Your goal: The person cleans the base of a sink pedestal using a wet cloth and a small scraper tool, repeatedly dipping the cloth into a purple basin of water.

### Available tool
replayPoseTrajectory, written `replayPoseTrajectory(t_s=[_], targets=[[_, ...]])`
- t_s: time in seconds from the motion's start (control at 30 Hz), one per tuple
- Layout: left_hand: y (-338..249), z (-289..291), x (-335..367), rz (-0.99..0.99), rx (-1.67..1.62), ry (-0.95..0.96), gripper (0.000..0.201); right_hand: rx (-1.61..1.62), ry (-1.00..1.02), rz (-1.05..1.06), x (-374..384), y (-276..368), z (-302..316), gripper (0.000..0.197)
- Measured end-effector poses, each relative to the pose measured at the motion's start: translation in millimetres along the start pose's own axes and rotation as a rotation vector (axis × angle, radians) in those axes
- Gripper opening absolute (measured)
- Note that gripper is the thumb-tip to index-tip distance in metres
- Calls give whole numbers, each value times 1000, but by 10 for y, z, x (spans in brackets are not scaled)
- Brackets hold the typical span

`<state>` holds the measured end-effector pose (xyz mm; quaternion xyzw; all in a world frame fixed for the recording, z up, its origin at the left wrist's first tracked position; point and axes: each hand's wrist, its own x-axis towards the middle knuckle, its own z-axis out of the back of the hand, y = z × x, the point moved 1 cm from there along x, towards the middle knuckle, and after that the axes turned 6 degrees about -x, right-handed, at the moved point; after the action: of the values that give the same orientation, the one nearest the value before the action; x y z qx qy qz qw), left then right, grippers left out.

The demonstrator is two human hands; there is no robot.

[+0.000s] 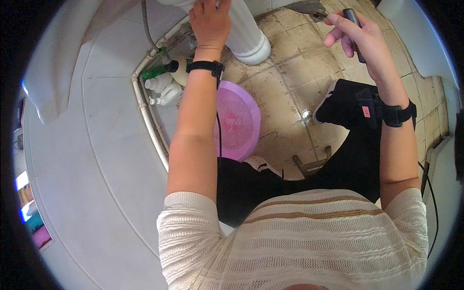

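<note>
1. The right hand [366,42] has its fingers half curled, loosely closed around a dark rod [353,19] whose two ends stick out past the grip
2. The rod is held over the far right part of the tiled floor [290,92], its long axis running mostly far to near, the near end slightly rightward
3. The left hand [210,25] reaches beside the white pedestal [247,36], near the floor's far left edge; its fingertips are cut off, so I cannot tell what it holds
4. The pedestal lies left of the rod, well apart, and the left hand is nearer to it
5. A purple basin [253,107] sits along the floor's left edge, beside white bottles [170,94]
</note>
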<state>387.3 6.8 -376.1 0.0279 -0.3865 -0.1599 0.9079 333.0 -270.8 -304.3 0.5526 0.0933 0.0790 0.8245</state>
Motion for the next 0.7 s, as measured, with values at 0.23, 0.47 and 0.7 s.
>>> replayPoseTrajectory(t_s=[0.23,0.47,0.7], targets=[[-351,-930,-822,-158,-79,286,25,-15,-84,-60,25,-198,313,36],[-247,-1138,-1479,270,-45,664,17,-62,-72,-120,-8,-153,269,30],[29,-822,-1202,611,-231,672,24,-339,7,-72,30,-406,212,35]])
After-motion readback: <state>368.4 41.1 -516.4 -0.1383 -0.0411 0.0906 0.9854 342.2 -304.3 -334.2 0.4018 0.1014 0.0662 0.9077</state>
